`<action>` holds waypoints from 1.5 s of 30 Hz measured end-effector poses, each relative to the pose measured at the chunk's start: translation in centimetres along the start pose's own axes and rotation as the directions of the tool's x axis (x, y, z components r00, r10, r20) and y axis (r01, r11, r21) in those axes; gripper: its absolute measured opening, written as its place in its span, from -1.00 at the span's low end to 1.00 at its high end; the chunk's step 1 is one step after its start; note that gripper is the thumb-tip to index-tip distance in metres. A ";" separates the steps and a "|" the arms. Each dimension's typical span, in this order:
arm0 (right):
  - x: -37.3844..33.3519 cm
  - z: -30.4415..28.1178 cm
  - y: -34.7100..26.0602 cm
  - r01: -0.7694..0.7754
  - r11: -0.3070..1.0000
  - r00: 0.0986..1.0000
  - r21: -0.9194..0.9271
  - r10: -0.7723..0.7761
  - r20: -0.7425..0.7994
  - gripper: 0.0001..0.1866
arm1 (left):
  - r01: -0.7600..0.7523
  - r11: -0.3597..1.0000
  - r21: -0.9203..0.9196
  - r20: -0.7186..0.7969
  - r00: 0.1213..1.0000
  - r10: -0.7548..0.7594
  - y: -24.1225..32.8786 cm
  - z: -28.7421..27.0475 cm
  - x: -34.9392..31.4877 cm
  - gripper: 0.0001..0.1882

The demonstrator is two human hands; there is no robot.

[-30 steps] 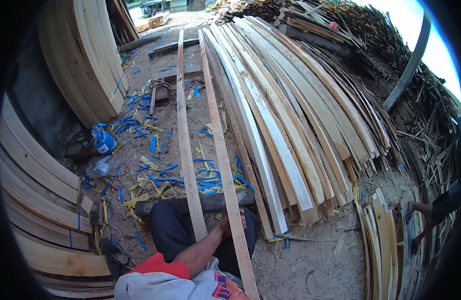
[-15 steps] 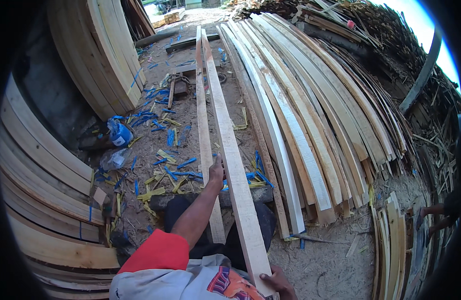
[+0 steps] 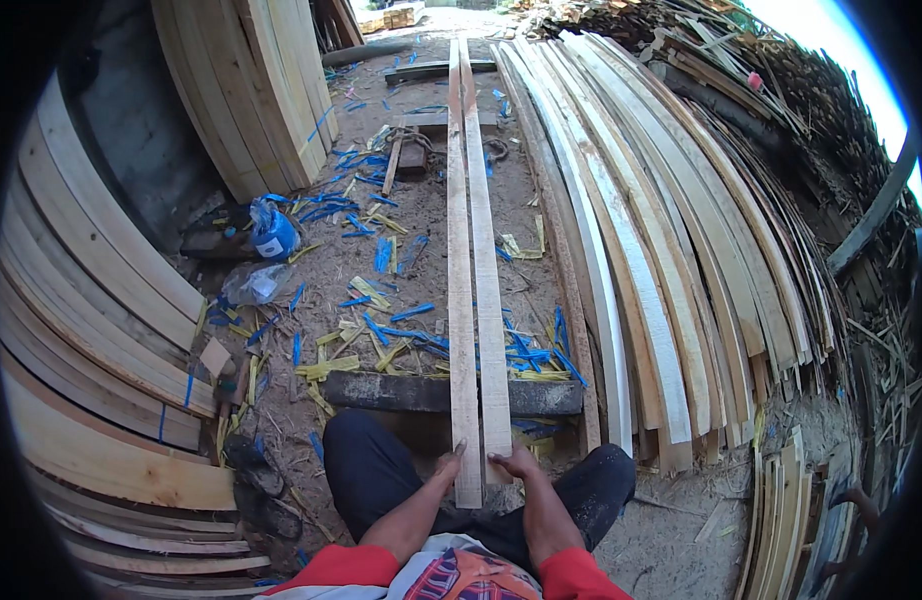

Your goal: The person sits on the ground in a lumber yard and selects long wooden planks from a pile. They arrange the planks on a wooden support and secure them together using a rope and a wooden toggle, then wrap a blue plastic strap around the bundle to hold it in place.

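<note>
Two long narrow planks lie side by side in front of me, pointing away, resting across a dark wooden crosspiece (image 3: pixel 391 392). My left hand (image 3: pixel 448 464) is closed on the outer edge of the left plank (image 3: pixel 463 400), its thumb on top and its other fingers hidden. On the opposite side, my right hand (image 3: pixel 517 461) grips the right plank (image 3: pixel 495 400) the same way. A thin gap runs between the planks. The left plank's near end reaches closer to me than the right one's. Both near ends lie between my bent knees.
A wide row of planks (image 3: pixel 631 250) lies to the right. More boards (image 3: pixel 111 350) are stacked at left. Blue and yellow strap scraps (image 3: pixel 381 340) litter the dirt around a blue roll (image 3: pixel 273 232). Another person's hand (image 3: pixel 854 500) shows at the far right.
The right plank, tilted with its near end raised toward me, now lies beside the left one. My left hand has moved nearer and onto the left plank; my right hand has moved forward.
</note>
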State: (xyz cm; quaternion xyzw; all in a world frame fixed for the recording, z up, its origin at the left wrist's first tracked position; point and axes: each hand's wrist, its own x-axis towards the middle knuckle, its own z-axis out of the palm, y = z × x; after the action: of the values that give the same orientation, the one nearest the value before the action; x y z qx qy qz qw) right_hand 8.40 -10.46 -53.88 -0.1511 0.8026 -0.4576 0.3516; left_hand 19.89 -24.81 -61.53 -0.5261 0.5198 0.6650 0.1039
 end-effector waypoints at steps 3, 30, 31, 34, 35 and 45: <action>2.5 0.7 4.3 -0.229 0.964 0.973 -0.134 0.224 -0.050 -0.21 | -0.226 0.973 0.042 -0.051 0.972 0.228 0.5 2.2 -2.3 -0.09; -2.9 7.3 3.1 -0.249 0.961 0.942 0.119 0.269 -0.202 -0.16 | -0.284 0.958 -0.030 -0.162 0.948 0.275 1.9 -0.7 -2.5 -0.22; -3.0 7.3 3.1 -0.266 0.957 0.938 0.115 0.285 -0.198 -0.17 | -0.295 0.954 -0.048 -0.144 0.948 0.285 2.1 -0.7 -2.6 -0.23; -3.8 7.3 3.6 -0.298 0.946 0.928 0.129 0.319 -0.191 -0.19 | -0.306 0.948 -0.083 -0.112 0.949 0.296 2.3 -0.5 -3.9 -0.28; -3.9 7.4 3.8 -0.291 0.945 0.929 0.148 0.316 -0.191 -0.19 | -0.299 0.951 -0.083 -0.118 0.950 0.289 2.5 -0.4 -4.4 -0.30; -4.8 6.9 1.9 -0.240 0.960 0.932 0.145 0.270 -0.241 -0.20 | -0.314 0.934 -0.169 -0.094 0.949 0.302 3.0 -0.4 -5.4 -0.32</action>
State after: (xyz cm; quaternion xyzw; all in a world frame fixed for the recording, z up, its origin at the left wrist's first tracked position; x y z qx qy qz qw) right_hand 16.82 -11.06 -55.73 0.0356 0.8270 -0.4687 0.3084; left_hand 20.38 -24.18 -55.37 -0.4673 0.5361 0.6998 -0.0672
